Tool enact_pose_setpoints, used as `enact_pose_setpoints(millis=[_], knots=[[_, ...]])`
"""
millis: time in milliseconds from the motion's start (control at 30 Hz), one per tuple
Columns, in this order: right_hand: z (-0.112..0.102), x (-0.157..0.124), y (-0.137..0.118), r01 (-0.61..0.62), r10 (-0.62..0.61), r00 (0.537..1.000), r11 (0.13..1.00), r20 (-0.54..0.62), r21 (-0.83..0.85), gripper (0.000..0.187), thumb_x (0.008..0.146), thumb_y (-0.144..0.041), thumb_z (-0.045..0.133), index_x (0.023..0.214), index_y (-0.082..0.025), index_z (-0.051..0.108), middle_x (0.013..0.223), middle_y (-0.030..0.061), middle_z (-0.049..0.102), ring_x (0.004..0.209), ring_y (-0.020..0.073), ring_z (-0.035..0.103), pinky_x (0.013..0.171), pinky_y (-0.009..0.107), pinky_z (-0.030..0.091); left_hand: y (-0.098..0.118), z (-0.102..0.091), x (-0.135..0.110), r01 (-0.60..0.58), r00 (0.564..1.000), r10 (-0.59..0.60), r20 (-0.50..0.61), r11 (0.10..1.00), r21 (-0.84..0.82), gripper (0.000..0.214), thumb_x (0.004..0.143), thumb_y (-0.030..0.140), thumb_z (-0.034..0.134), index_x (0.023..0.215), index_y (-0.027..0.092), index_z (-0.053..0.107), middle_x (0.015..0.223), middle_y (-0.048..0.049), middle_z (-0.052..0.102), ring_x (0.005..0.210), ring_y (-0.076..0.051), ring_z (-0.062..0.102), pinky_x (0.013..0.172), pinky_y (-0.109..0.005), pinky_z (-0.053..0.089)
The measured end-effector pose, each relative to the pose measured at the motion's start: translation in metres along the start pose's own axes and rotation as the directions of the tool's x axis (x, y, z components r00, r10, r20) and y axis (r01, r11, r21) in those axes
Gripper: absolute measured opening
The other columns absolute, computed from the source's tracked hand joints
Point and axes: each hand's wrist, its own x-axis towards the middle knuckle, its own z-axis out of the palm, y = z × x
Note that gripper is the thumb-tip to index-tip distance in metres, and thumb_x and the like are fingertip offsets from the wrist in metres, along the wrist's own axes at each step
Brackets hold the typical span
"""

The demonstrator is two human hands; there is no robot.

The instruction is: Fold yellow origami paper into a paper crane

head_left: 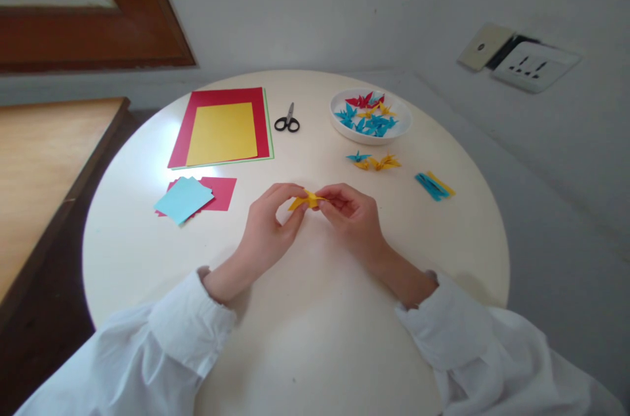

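A small folded yellow paper piece (306, 200) is held just above the round white table (305, 311), near its middle. My left hand (268, 229) pinches its left end with thumb and fingertips. My right hand (352, 216) pinches its right end, fingers curled in. Both hands are closed on the same paper. White sleeves cover both forearms.
Red, yellow and green paper sheets (221, 129) lie stacked at the back left, with smaller blue and red squares (189, 198) in front. Black scissors (287, 121) lie beside them. A white dish (370, 115) holds several folded paper figures; more figures (377, 161) and paper strips (434, 185) lie nearby.
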Motion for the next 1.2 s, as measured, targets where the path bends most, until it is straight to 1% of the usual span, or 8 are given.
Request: enact_pose_setpoints(millis=[100, 200, 467, 567, 700, 833, 1000, 1200], knots=[[0.0003, 0.0005, -0.0002, -0.015, 0.014, 1.000, 0.999, 0.012, 0.046, 0.007, 0.072, -0.019, 0.062, 0.079, -0.019, 0.064, 0.077, 0.0005, 0.068, 0.071, 0.0122, 0.066, 0.068, 0.025, 0.056, -0.0015, 0.0003, -0.0008, 0.044, 0.999, -0.044, -0.009, 0.998, -0.044, 0.012, 0.078, 0.012, 0.055, 0.087, 0.017, 0.061, 0.090, -0.0058, 0.066, 0.085, -0.017, 0.063, 0.077, -0.031, 0.051], [0.0003, 0.0012, -0.0003, 0.018, -0.019, 1.000, 0.998, 0.015, 0.060, 0.009, 0.072, -0.020, 0.064, 0.081, -0.020, 0.064, 0.080, -0.0003, 0.068, 0.070, 0.0114, 0.066, 0.067, 0.025, 0.056, -0.0024, 0.0005, -0.0014, 0.084, 0.996, -0.085, -0.010, 0.993, -0.078, 0.009, 0.079, 0.016, 0.055, 0.087, 0.017, 0.060, 0.089, -0.0065, 0.065, 0.084, -0.017, 0.063, 0.077, -0.033, 0.052], [-0.0021, 0.0011, -0.0013, 0.072, -0.072, 0.997, 0.997, 0.023, -0.024, 0.007, 0.072, -0.015, 0.061, 0.075, -0.019, 0.066, 0.076, 0.0004, 0.070, 0.072, 0.0130, 0.067, 0.067, 0.025, 0.056, -0.0010, -0.0015, -0.0014, 0.150, 0.989, -0.149, 0.021, 0.986, -0.072, 0.009, 0.080, 0.022, 0.057, 0.088, 0.017, 0.059, 0.090, -0.0070, 0.065, 0.085, -0.018, 0.063, 0.078, -0.033, 0.051], [-0.0027, 0.0001, -0.0033, 0.082, -0.080, 0.996, 0.995, 0.032, -0.053, 0.008, 0.073, -0.015, 0.061, 0.075, -0.020, 0.067, 0.078, 0.0010, 0.071, 0.072, 0.0134, 0.067, 0.068, 0.026, 0.057, -0.0018, -0.0009, -0.0010, 0.136, 0.991, -0.133, 0.027, 0.982, -0.133, 0.009, 0.079, 0.021, 0.058, 0.088, 0.018, 0.059, 0.096, -0.0080, 0.066, 0.091, -0.019, 0.062, 0.082, -0.035, 0.050], [-0.0027, -0.0016, -0.0066, 0.101, -0.098, 0.994, 0.994, 0.056, -0.051, 0.006, 0.074, -0.019, 0.064, 0.078, -0.020, 0.068, 0.081, 0.0020, 0.072, 0.075, 0.0140, 0.068, 0.070, 0.026, 0.058, -0.0007, -0.0001, 0.0013, 0.160, 0.987, -0.162, 0.009, 0.957, -0.241, 0.006, 0.078, 0.023, 0.060, 0.081, 0.018, 0.059, 0.091, -0.0065, 0.064, 0.086, -0.018, 0.062, 0.078, -0.032, 0.051], [-0.0017, -0.0026, -0.0079, 0.077, -0.076, 0.995, 0.997, 0.071, -0.008, 0.006, 0.076, -0.024, 0.064, 0.079, -0.021, 0.069, 0.081, 0.0020, 0.073, 0.075, 0.0145, 0.068, 0.070, 0.027, 0.058, 0.0022, -0.0008, 0.0018, 0.139, 0.989, -0.147, -0.018, 0.964, -0.226, 0.007, 0.078, 0.023, 0.061, 0.079, 0.018, 0.057, 0.086, -0.0049, 0.061, 0.081, -0.016, 0.059, 0.071, -0.029, 0.049], [-0.0005, -0.0018, -0.0077, 0.028, -0.030, 0.999, 0.998, 0.042, 0.051, 0.007, 0.073, -0.027, 0.068, 0.075, -0.020, 0.068, 0.074, 0.0009, 0.072, 0.067, 0.0139, 0.068, 0.066, 0.027, 0.059, 0.0040, -0.0015, -0.0001, 0.145, 0.989, -0.142, 0.030, 0.969, -0.201, 0.007, 0.081, 0.025, 0.057, 0.080, 0.019, 0.053, 0.082, -0.0037, 0.056, 0.075, -0.015, 0.057, 0.068, -0.030, 0.049], [-0.0013, -0.0010, -0.0085, -0.021, 0.019, 0.999, 0.997, 0.034, 0.080, 0.013, 0.070, -0.032, 0.071, 0.073, -0.020, 0.067, 0.074, 0.0013, 0.072, 0.068, 0.0146, 0.068, 0.067, 0.029, 0.059, 0.0057, -0.0016, 0.0010, 0.165, 0.986, -0.159, 0.044, 0.957, -0.239, 0.007, 0.082, 0.026, 0.056, 0.082, 0.019, 0.054, 0.090, -0.0060, 0.061, 0.083, -0.016, 0.058, 0.070, -0.029, 0.049]])
